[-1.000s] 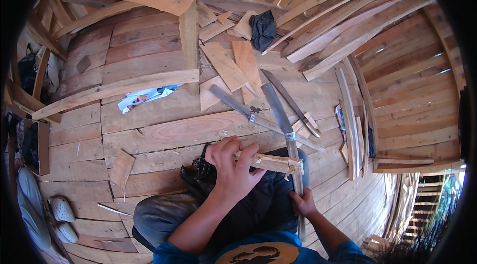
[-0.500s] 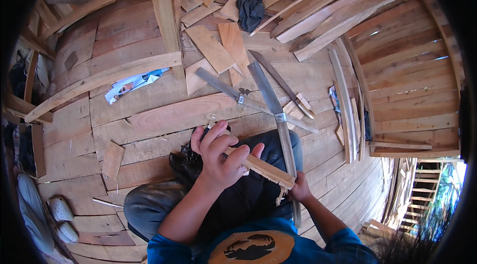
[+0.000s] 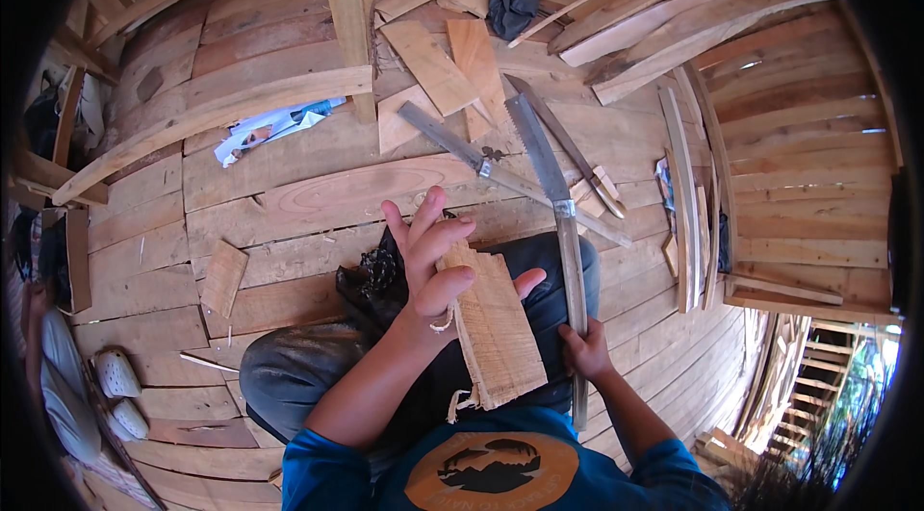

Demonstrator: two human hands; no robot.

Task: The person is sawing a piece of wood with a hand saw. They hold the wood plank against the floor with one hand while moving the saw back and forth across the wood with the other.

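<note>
My left hand (image 3: 432, 266) grips a flat wooden block (image 3: 496, 333) by its sides in front of my chest, several fingers raised. The block's broad grained face is turned up, and frayed splinters hang from its left edge and near corner. In my right hand (image 3: 587, 349) is the long straight handle of a hand saw (image 3: 539, 150). Its narrow metal blade, toothed on the left edge, points away from me, and a metal collar joins it to the handle. The saw is apart from the block. Beyond it, a second long-handled blade (image 3: 438, 136) lies slanted on the floor.
A dark-bladed tool (image 3: 553, 131) lies right of the saw. Boards (image 3: 428, 68) and a black bag (image 3: 511, 1) are scattered at the far side. Long planks (image 3: 679, 203) stand at the right. A wooden frame (image 3: 221, 121) crosses the left, with white shoes (image 3: 117, 374) nearer. Another person's leg (image 3: 67, 386) shows there.
My left hand has turned the block, so its broad face shows instead of its narrow edge. My right hand keeps its hold on the saw. The whole view has shifted slightly.
</note>
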